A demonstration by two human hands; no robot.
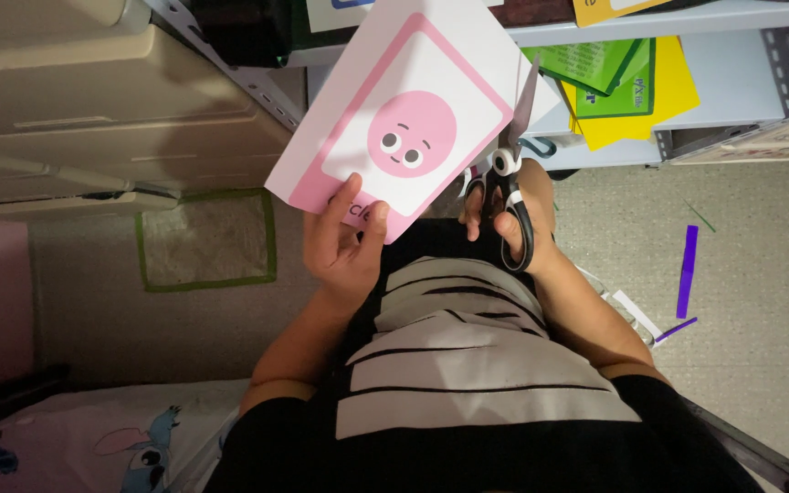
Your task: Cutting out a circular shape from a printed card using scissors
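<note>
Item: pink card w/ round face, held up over your lap; L hand fingers pinching its lower edge; R hand fingers clenched in scissors, blades at card's right edge; risk: one-corner grip lets card flex, cut may wander.

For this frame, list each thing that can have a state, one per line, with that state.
Left hand: gripping the pink card's lower edge.
Pink card: held up, tilted, face towards the camera.
Right hand: fingers through the scissor handles.
Scissors: blades at the card's right edge; how far open, cannot tell.
Purple strips: lying loose on the floor.
Green and yellow sheets: stacked on the shelf.
</note>
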